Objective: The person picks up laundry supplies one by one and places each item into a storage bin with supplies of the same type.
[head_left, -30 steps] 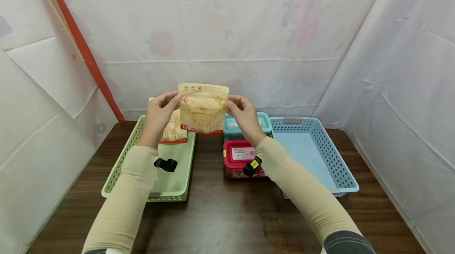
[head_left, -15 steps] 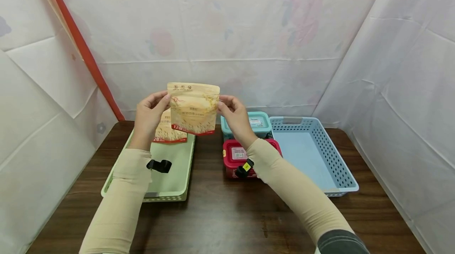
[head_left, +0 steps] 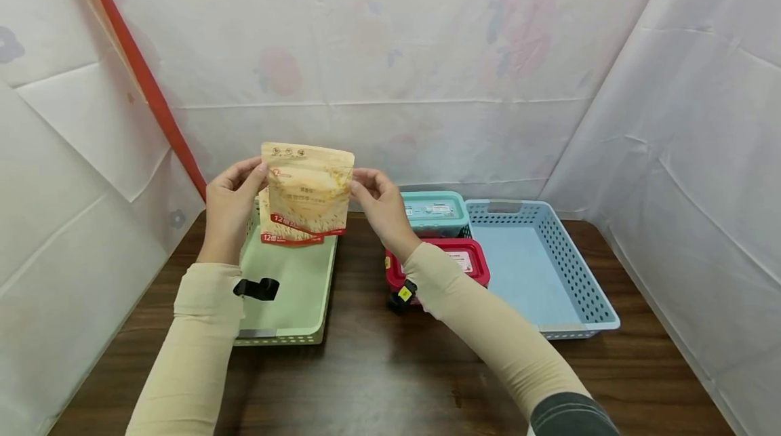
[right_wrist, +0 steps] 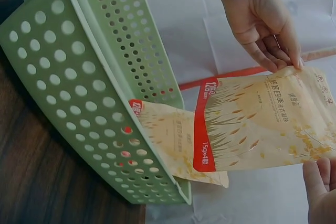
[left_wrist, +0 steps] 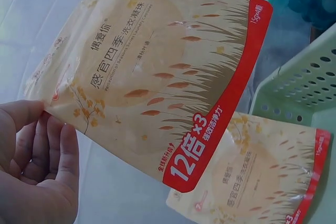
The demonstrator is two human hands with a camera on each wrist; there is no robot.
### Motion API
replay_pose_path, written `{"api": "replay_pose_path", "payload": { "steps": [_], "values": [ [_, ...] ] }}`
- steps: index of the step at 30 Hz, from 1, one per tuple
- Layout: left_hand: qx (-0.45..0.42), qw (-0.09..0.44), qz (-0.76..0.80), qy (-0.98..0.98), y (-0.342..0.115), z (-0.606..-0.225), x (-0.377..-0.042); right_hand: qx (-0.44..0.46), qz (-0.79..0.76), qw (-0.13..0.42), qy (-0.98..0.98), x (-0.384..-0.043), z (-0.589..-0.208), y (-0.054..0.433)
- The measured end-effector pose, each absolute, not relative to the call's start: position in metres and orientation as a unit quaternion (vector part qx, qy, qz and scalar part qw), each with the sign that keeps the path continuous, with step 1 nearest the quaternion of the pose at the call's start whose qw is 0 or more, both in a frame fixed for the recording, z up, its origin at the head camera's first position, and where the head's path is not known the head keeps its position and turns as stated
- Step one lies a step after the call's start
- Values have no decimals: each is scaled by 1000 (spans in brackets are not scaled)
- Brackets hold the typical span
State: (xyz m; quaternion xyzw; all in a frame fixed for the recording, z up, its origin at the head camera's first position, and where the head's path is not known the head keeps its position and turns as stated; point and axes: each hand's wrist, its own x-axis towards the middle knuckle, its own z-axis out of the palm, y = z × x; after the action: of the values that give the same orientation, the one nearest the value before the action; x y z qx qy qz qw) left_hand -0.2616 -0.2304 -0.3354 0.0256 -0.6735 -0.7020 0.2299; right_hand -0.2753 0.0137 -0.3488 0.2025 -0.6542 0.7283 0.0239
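upper pouch [head_left: 308, 190] is pinched at left edge by left grip [head_left: 228, 215], at right edge by right grip [head_left: 383, 212] | it is held above far end of green basket [head_left: 299, 287], where lower pouch [left_wrist: 257, 177] is partly hidden | red box [head_left: 478, 256], teal box [head_left: 436, 209], blue basket [head_left: 518, 266] are set on tabletop [head_left: 366, 375]

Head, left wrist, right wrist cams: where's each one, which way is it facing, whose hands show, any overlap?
Head: worn on the head, facing forward and down at the held pouch and green basket; left hand, right hand and sleeved forearms show.
Left wrist: facing the pouch's printed front, second pouch behind; only the left hand shows.
Right wrist: facing the basket's perforated side and the pouch; both hands show.
Both wrist views share the two pouches and basket.
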Motion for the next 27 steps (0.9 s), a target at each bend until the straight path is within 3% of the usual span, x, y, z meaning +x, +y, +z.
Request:
{"api": "replay_pose_path", "payload": {
  "steps": [27],
  "values": [
    [40, 187, -718, -669, -275, -371, -236, 186, 700, 16, -690, -271, -388, -30]
  ]
}}
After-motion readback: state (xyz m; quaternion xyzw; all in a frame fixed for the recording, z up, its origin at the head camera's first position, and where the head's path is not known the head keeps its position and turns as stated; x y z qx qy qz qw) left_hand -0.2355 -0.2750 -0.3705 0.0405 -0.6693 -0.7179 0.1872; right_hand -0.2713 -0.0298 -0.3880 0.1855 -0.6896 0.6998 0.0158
